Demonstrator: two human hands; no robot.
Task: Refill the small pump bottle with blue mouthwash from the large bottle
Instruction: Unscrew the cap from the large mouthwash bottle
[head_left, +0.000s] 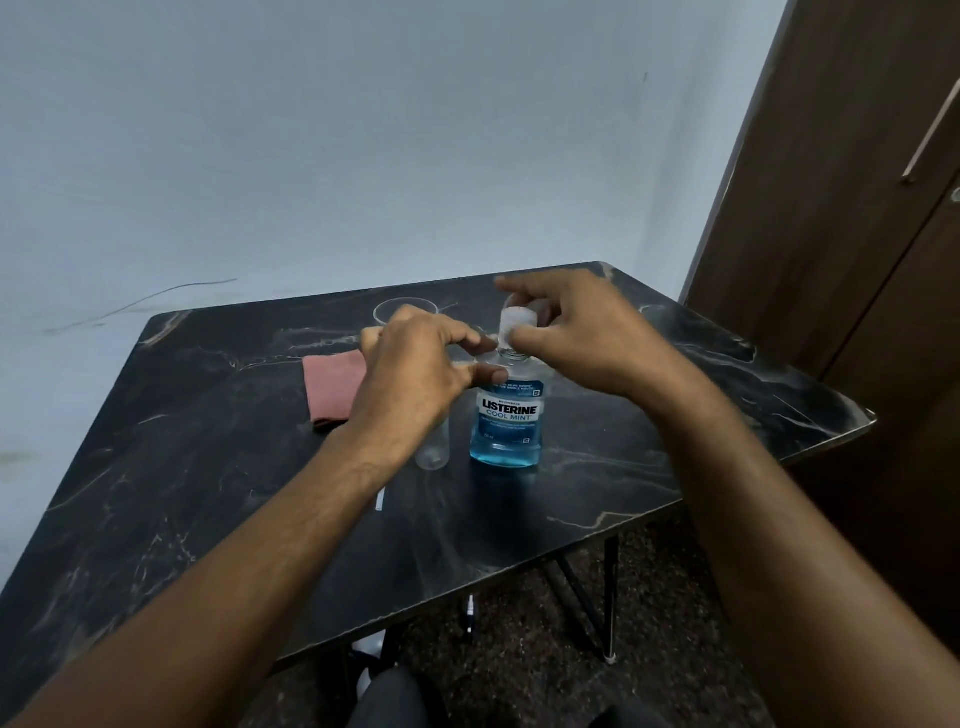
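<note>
The large mouthwash bottle (506, 421) stands upright mid-table, blue liquid inside, a Listerine Cool Mint label on its front. My right hand (587, 332) pinches its white cap (517, 318), which sits tilted just above the open neck. My left hand (415, 364) reaches in from the left, with thumb and fingertips on the large bottle's shoulder. The small clear bottle (432, 449) stands just left of the large one. It looks empty, and my left hand hides its top. No pump head is clearly visible.
A folded pink cloth (332, 387) lies left of the bottles. A clear glass (402, 306) stands behind my left hand. A thin white strip (380, 500) lies near the small bottle. The dark marble table (208, 467) ends close on the right, beside a brown wardrobe (841, 208).
</note>
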